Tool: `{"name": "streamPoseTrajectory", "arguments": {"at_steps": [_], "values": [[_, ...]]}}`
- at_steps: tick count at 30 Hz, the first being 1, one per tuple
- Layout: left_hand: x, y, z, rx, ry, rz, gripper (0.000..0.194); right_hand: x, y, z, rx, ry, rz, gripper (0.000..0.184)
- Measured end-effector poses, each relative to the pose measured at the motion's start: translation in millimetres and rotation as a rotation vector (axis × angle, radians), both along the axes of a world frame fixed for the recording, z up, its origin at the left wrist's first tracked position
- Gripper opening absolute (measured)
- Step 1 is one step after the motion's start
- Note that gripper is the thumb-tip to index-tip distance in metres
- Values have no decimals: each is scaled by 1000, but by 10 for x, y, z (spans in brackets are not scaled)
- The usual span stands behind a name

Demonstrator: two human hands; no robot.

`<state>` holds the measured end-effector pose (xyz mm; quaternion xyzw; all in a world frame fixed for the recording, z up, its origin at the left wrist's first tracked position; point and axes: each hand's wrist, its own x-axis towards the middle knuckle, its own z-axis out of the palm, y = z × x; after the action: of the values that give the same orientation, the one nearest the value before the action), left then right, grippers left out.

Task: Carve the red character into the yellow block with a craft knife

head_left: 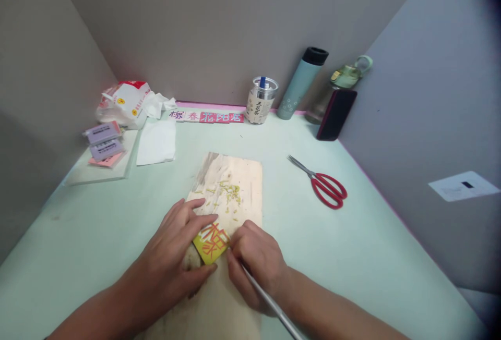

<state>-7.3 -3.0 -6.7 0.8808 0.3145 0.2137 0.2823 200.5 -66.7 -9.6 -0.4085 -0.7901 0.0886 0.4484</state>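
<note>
A small yellow carving block (212,246) with a red-orange character on it lies on a wooden board (250,183). My left hand (182,246) grips the block, its fingers along the upper left side and the thumb at the lower edge. In my right hand (256,262), the closed fingers hold a slim silver carving tool (270,301) like a pen. The tool's tip meets the block's right edge, though the fingers partly cover it. Yellow-green shavings (231,192) are scattered on the board beyond the block.
Red-handled scissors (329,189) lie on the right. Along the back stand a clear tub (260,101), a teal flask (300,87), a green-lidded bottle (346,76) and a dark phone (336,114). At left are a tissue pack (125,105), a white paper (157,142) and purple packets (104,142).
</note>
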Motion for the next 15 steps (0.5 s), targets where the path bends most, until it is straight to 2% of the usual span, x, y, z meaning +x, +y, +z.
{"name": "streamPoseTrajectory", "arguments": {"at_steps": [5, 15], "values": [[-5, -5, -1, -1, 11, 0, 55, -12, -7, 21, -36, 38, -50, 29], [-2, -13, -7, -12, -6, 5, 56, -6, 25, 36, -46, 24, 17, 28]]}}
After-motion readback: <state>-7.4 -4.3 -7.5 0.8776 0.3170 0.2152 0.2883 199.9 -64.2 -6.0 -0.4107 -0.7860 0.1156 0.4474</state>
